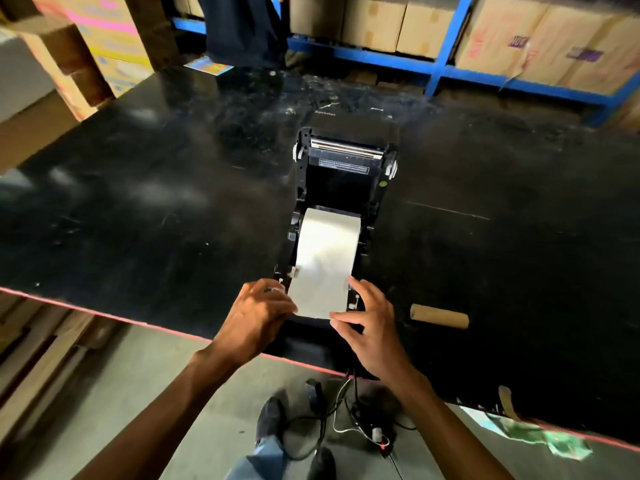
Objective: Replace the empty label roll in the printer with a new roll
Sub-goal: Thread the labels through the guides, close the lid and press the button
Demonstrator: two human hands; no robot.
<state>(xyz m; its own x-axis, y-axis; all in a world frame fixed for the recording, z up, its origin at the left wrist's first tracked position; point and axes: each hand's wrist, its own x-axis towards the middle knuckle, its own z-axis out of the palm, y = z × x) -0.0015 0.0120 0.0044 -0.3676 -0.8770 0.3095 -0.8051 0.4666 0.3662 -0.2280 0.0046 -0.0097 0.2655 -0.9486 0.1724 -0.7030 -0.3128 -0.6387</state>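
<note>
Pinching the label strip (pixel 323 268) by its near corners, left hand (pixel 258 315) and right hand (pixel 367 320); pulling evenly, keeping it centred over the open printer (pixel 341 168).

Black label printer (pixel 341 181) sat on tabletop near front edge, lid swung open and tilted away, print head bar exposed at top. New white label roll (pixel 327 237) seated in bay, its paper strip (pixel 320 292) drawn forward over front of printer. Empty brown cardboard core (pixel 439 316) lay on its side right of printer, apart from it.
</note>
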